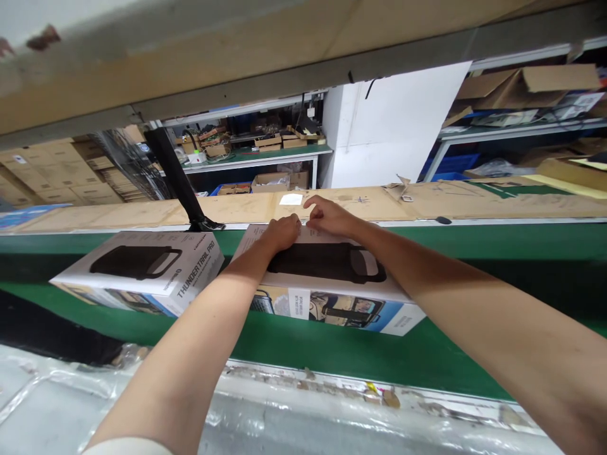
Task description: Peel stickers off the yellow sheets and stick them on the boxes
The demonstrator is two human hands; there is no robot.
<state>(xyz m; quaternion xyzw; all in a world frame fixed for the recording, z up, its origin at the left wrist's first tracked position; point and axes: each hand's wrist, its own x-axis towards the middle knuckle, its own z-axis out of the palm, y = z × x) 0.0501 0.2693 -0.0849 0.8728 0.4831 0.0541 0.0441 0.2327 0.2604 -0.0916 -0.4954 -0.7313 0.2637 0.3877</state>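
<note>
Two bare forearms come in from the near edge, both uncovered from elbow to wrist. The left hand (283,231) and the right hand (328,216) wear no gloves, and I can see no ring, watch or band on either wrist. Down at the bottom edge, by the left upper arm, a sliver of pale, off-white short sleeve (128,447) shows, plain cloth with no print visible. The right arm is bare right out to the frame's corner.

Both arms outstretched, hands (306,224) together, fingers curled
</note>
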